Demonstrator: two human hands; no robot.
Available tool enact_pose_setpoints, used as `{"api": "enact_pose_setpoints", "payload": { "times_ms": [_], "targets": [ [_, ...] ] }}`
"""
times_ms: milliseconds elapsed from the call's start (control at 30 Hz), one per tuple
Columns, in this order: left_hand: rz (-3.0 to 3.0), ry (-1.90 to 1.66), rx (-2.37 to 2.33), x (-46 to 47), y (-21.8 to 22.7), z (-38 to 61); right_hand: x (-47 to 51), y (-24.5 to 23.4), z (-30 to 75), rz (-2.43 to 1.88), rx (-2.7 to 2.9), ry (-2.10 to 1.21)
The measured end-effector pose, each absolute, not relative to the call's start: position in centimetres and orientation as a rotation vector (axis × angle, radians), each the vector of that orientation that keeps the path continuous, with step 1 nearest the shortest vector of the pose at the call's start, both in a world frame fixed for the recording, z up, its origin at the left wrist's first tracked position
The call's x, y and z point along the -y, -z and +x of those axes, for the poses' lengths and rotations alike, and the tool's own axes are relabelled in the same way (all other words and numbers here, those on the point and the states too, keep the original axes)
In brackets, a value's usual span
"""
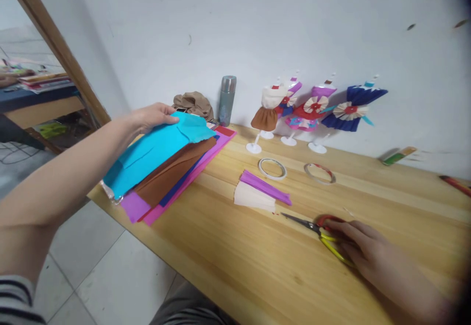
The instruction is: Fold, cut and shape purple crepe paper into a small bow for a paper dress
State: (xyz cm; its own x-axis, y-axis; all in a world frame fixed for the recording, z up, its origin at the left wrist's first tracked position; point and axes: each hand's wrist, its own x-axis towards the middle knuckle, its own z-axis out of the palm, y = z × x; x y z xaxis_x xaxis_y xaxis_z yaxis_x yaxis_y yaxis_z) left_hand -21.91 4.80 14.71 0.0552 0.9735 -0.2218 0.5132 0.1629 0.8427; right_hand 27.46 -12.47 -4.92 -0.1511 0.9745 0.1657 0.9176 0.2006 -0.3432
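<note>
Right hand (362, 246) closed around the handles of the scissors (314, 227), near right on the table (235, 246); blades point left. Left hand (156, 116) is at the far edge of the blue paper (158, 146), far left – fingertips on it, but can't tell if it's pinched, since the underside is hidden. Blue paper tops the pile; brown paper (172, 173) and navy, pink, purple and red sheets stick out below it. Left of the scissor tips: a pleated purple strip (265, 187) against a cream piece (253, 196). Two tape rings (273, 169) lie just beyond (right one partly red).

Containers: one capped bottle (227, 101) upright by the wall, contents not visible. Right of it, four small stands wear paper dresses (346, 109); one is mostly hidden behind its neighbours. Brown cloth (194, 103) is bunched behind the pile – shape unclear. Red object (456, 185) at far right is cut off, blurred.
</note>
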Motion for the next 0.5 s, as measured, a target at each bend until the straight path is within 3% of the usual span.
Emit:
{"api": "enact_pose_setpoints", "payload": {
  "times_ms": [333, 500],
  "targets": [
    [2.415, -0.997, -1.502, 2.9, -20.6, -19.7, 12.6, 5.3, 28.0, -1.751, 2.144, -0.244],
    [3.236, -0.899, -0.832, 5.7, -20.9, -20.2, 12.6, 5.0, 27.4, -1.712, 2.099, -0.278]
  ]
}}
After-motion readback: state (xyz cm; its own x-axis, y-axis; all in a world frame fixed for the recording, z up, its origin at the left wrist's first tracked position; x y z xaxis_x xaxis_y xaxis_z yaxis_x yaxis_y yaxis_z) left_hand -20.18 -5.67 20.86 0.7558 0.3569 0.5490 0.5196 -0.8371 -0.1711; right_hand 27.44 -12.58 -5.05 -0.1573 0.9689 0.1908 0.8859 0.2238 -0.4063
